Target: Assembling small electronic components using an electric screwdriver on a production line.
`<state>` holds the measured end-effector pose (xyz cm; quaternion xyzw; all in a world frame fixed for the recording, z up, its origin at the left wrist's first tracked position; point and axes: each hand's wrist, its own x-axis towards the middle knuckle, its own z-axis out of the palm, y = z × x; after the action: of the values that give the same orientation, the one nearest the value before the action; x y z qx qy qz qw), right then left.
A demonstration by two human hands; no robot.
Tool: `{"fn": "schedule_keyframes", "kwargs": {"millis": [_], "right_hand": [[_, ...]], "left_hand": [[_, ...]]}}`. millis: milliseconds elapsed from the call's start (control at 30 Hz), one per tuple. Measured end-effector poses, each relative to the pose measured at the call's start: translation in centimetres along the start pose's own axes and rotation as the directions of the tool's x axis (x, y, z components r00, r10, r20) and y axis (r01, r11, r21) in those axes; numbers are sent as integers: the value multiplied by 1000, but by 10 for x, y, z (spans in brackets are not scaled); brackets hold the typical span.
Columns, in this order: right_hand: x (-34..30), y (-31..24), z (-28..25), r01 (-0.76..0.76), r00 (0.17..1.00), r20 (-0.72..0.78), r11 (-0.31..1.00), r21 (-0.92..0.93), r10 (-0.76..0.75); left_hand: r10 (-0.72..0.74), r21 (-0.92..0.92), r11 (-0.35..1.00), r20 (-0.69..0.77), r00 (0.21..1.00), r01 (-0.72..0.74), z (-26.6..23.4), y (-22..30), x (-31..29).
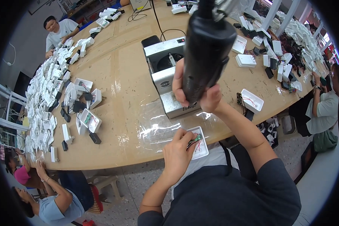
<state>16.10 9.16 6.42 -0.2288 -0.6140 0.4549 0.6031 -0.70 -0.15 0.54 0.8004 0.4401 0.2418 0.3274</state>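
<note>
My right hand (211, 98) is wrapped round a thick black electric screwdriver (207, 56), raised over the table's near edge. The tool hangs from a coiled spring at the top, and its tip is hidden. Below it, my left hand (177, 152) pinches a small green circuit board (196, 139) with its fingers. The board lies over a white plastic case (202, 150) at the table's edge, where thin red wires show inside. Just beyond my hands stands a silver metal screw feeder (165, 84), partly covered by the screwdriver.
A long heap of white plastic parts (45, 109) lines the left side, with open cases (89, 119) beside it. More white cases (246, 60) and black blocks lie at right; one open case (252, 101) sits nearer. Other people sit round the brown table (120, 75).
</note>
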Motion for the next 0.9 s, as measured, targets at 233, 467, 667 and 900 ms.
{"fn": "schedule_keyframes", "kwargs": {"millis": [233, 467, 667, 900], "right_hand": [[-11, -10, 8, -58, 982, -184, 998, -23, 53], [-68, -32, 18, -151, 980, -133, 989, -3, 149], [-96, -18, 20, -192, 968, -163, 981, -5, 189], [-102, -11, 19, -208, 966, -155, 978, 6, 206]], "left_hand": [[7, -1, 1000, -21, 1000, -7, 2, 0, 0], [-14, -10, 1000, -28, 1000, 13, 2, -2, -1], [30, 60, 998, -63, 998, -26, 3, 1, -1], [27, 78, 997, -70, 997, -21, 3, 3, -3]]}}
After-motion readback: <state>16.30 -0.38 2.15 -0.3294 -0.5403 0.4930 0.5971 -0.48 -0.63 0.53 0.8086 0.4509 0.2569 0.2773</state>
